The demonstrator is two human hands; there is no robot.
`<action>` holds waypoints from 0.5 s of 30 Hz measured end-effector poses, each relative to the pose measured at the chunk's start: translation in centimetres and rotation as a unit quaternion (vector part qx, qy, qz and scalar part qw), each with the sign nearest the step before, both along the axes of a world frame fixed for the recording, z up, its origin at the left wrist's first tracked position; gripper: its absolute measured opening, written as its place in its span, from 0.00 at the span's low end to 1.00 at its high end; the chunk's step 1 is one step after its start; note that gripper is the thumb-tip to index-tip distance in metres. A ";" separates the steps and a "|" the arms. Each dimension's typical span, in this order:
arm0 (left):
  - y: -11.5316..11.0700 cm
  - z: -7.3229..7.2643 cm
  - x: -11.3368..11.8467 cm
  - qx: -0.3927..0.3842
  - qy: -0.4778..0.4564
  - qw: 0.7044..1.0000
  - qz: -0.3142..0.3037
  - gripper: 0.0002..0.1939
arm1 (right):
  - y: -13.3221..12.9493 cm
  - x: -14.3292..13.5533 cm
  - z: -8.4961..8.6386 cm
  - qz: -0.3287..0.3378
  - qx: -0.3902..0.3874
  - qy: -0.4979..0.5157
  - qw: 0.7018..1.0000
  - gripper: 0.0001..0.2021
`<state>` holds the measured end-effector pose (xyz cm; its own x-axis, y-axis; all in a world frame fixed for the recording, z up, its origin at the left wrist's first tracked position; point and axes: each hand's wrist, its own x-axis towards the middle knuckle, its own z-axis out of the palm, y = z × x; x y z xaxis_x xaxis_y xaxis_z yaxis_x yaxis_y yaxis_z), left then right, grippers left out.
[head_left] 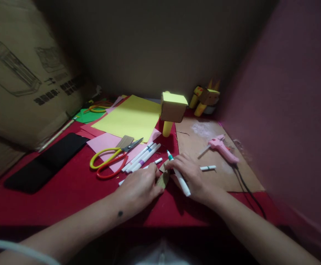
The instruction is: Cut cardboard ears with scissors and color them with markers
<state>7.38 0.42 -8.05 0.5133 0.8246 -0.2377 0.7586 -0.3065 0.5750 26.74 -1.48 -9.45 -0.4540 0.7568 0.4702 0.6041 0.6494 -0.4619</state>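
Near the front of the table, my left hand (145, 181) is closed on a small leaf-shaped piece of cardboard (163, 179), greenish on its face. My right hand (193, 175) is wrapped around a white marker (182, 182) with a teal band, its tip pointing up and away from the piece. The fingertips of my right hand also reach the cardboard piece; whether they grip it is hard to see. Several white markers (141, 158) lie beside my left hand. Another marker (208, 168) sticks out past my right hand.
Scissors (109, 160) lie open on pink paper, by yellow sheets (130, 116). A boxy cardboard figure (173, 110) stands behind my hands; a spotted one (208, 97) is farther back. A pink glue gun (224, 149) rests on cardboard (188, 147). A black phone-like slab (47, 162) lies left.
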 end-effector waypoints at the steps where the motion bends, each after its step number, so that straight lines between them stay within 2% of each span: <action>1: 0.0 0.0 0.0 -0.003 -0.005 1.000 0.002 0.08 | -0.1 0.0 0.0 0.001 -0.002 0.015 1.000 0.12; 4: -0.1 0.1 0.0 -0.009 -0.008 1.000 0.010 0.09 | -0.2 0.0 0.1 0.008 -0.039 0.090 0.995 0.13; 7: -0.2 0.4 0.1 -0.011 -0.005 1.000 0.014 0.08 | -0.3 0.0 0.1 0.007 -0.125 0.177 0.976 0.11; 11: -0.1 0.7 0.0 -0.013 -0.023 0.999 0.017 0.10 | -0.1 0.0 0.0 -0.014 -0.244 0.273 0.931 0.07; 15: 0.0 1.6 -0.3 -0.090 -0.146 0.985 0.019 0.11 | 0.4 0.1 0.8 -0.033 -0.314 0.369 0.874 0.07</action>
<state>7.08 0.43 -6.45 0.5509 0.8026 -0.2288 0.5611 -0.1533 0.8134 26.80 -1.10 -8.61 -0.1477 0.9840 0.0997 0.0170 0.1034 -0.9945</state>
